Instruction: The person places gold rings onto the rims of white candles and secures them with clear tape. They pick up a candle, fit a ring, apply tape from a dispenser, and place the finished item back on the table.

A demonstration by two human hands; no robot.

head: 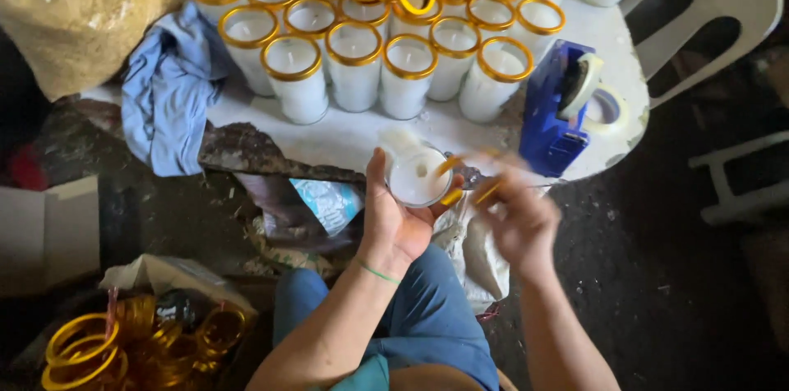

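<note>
Cupping a white candle glass (417, 177) in its palm, the left hand (394, 214) wraps fingers around the glass. The blurred right hand (518, 218) pinches a yellow ring (468, 181) at its rim, before the table (345, 140) of ringed candles (353, 62).

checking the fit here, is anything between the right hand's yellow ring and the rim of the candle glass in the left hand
Nothing visible. The left hand holds the candle glass with its open top bare, and the right hand has the yellow ring right at the rim's right side. Motion blur hides whether the ring already touches the rim.
</note>
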